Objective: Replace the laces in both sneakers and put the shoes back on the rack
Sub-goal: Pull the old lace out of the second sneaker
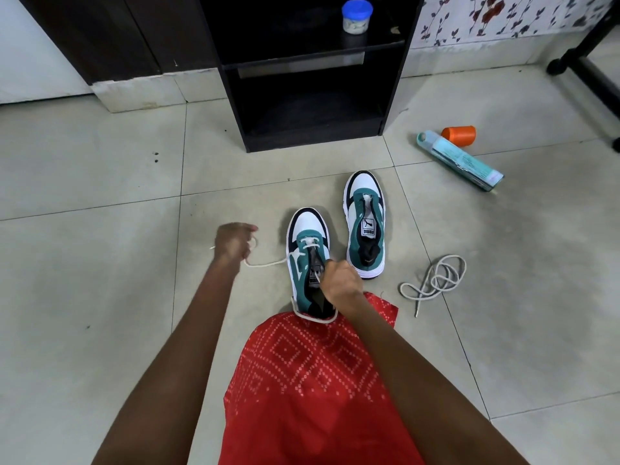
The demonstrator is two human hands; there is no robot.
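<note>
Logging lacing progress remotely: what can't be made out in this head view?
Head view:
- near sneaker: upper eyelets covered by the right hand.
- lace: the stretch inside the left hand is hidden by its grip.
- rack: top cut off by the upper edge; lower shelf too dark.
- tub: label too small.

Legible marking, one item: "PUMA" in dark letters beneath a leaping-cat logo, on the white tongue label of the far sneaker. The near sneaker carries a similar tag on its tongue. The word there shows only in part, with the right hand covering its lower edge. The teal box lying on the floor bears lines of print, too small to read. The label on the blue-lidded jar on the shelf is also illegible.
</note>
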